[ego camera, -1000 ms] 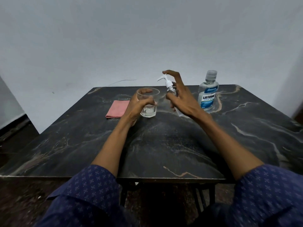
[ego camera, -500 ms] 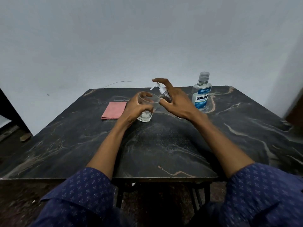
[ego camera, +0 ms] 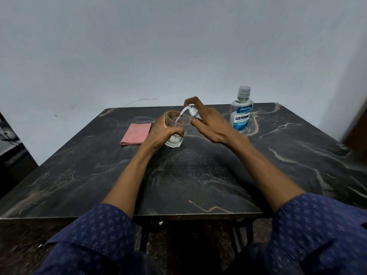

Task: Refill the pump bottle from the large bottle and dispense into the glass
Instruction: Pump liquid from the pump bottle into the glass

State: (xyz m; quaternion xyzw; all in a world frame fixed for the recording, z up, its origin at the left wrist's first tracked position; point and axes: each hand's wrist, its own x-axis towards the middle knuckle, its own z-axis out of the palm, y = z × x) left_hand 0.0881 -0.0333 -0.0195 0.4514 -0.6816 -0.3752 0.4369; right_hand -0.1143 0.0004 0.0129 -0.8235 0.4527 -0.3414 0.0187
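My left hand [ego camera: 161, 132] is wrapped around a clear glass [ego camera: 175, 133] that rests on the dark marble table [ego camera: 198, 175]. My right hand [ego camera: 210, 126] holds the small pump bottle [ego camera: 193, 112] tilted toward the glass, with its white nozzle over the rim. The index finger lies on top of the pump head, and most of the bottle's body is hidden behind the hand. The large clear bottle [ego camera: 241, 113], with a blue label and its cap on, stands upright to the right of my right hand.
A folded pink cloth [ego camera: 136, 133] lies flat to the left of the glass. A pale wall rises right behind the table's far edge. The front edge of the table runs just ahead of my blue sleeves.
My right hand has tilted the pump bottle further down and brought its nozzle over the rim of the glass. The glass stays in my left hand.
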